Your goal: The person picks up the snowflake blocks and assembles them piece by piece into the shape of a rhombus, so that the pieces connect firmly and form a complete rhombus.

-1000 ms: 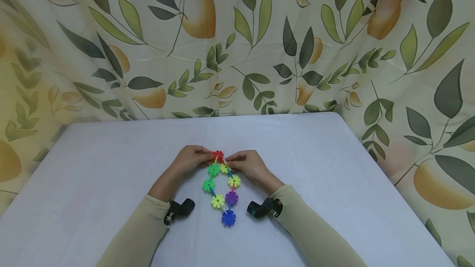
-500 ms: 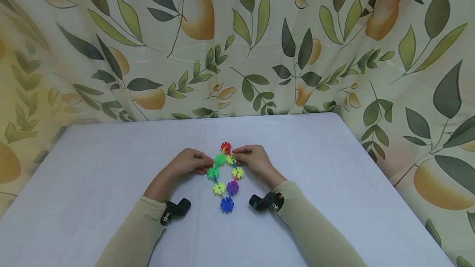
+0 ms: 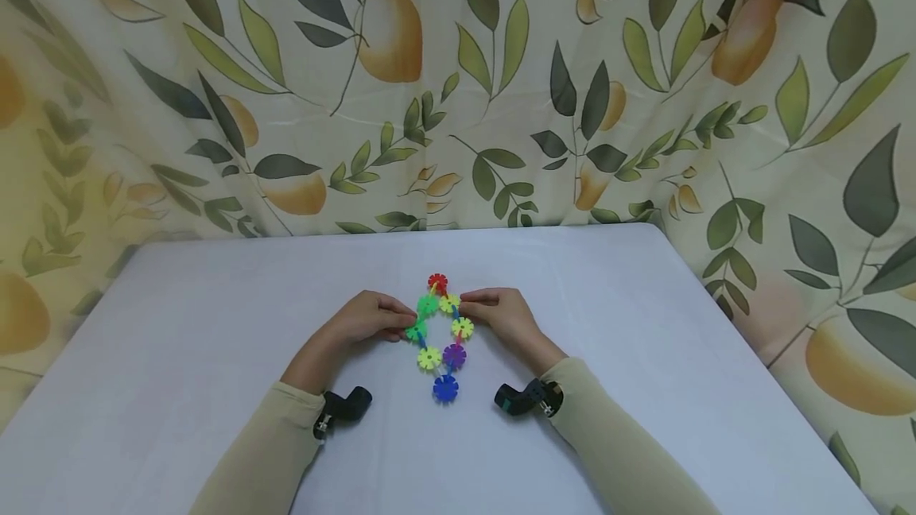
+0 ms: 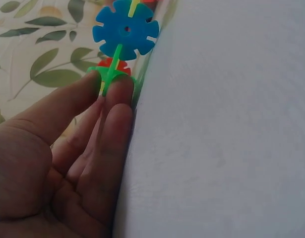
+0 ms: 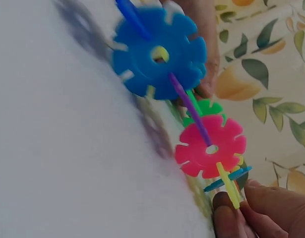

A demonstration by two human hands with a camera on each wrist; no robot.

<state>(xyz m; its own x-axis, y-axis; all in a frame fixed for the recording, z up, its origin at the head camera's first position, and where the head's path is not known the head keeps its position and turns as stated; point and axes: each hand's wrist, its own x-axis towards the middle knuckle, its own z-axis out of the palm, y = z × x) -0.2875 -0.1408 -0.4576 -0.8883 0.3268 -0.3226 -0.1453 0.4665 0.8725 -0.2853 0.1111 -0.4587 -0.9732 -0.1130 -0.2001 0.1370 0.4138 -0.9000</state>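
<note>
In the head view, a ring of interlocking plastic snowflake discs hangs between the hands, with a red disc (image 3: 438,281) at its far end and a blue disc (image 3: 445,389) at its near end. The left hand (image 3: 368,315) pinches a green disc (image 3: 416,331) on the ring's left side; in the left wrist view, thumb and fingers meet on it. Opposite, the right hand (image 3: 501,316) pinches the ring at a yellow disc (image 3: 449,303). Its fingertips show beside yellow and blue pieces in the right wrist view, below a pink disc (image 5: 194,151).
A white-covered table (image 3: 215,324) lies under the hands. Behind it hangs a curtain (image 3: 487,118) printed with leaves and fruit. Each wrist carries a black camera, one on the left wrist (image 3: 347,405) and one on the right (image 3: 517,400).
The ring has moved away from the body and slightly right. The left hand has shifted its hold from the red disc down to a green disc. The right hand has stayed near the upper yellow disc.
</note>
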